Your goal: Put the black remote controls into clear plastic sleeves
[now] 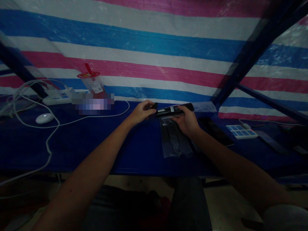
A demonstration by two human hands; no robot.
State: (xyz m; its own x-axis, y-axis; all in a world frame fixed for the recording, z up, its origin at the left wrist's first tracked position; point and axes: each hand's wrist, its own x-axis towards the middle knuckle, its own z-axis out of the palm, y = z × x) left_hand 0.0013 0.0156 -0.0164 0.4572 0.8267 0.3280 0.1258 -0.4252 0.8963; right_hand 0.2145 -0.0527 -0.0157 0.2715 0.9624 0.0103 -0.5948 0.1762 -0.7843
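My right hand (186,122) grips a long black remote control (184,108), its back turned up. The compartment at its left end is uncovered and shows pale, battery-like shapes inside; a white label sits beside it. Close to that end, my left hand (143,112) pinches a small black cover (154,105) between thumb and fingers. Below the remote, clear plastic bags (176,141) with long dark things inside lie on the blue table (137,154). Another clear bag (205,106) stretches out behind my right hand.
At left are a white mouse (44,118), a white power strip (56,100), looped white cables (49,146) and a lidded cup (95,84) with a red straw. A dark flat panel (216,131) and a blue-and-white block (242,131) lie right. Blue metal posts (250,53) frame a striped sheet (149,54).
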